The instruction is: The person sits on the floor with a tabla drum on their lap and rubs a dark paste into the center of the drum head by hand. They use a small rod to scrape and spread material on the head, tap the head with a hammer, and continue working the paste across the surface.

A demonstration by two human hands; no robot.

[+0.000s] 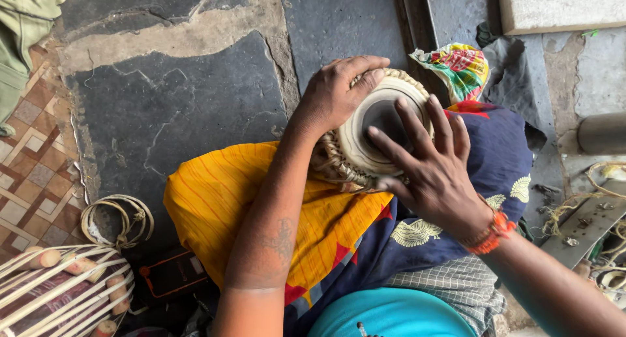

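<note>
A small hand drum with a pale skin, a black centre patch and a braided rim rests on my lap, which is covered by yellow and dark blue patterned cloth. My left hand grips the drum's far left rim, with the fingers curled over the braid. My right hand lies flat on the drumhead, fingers spread across the black patch. An orange thread band circles my right wrist.
A second drum with pale straps and wooden pegs lies at the lower left, beside a coil of strap. A crumpled colourful bag sits beyond the drum. Cords and metal pieces lie at the right. The floor is dark cracked stone.
</note>
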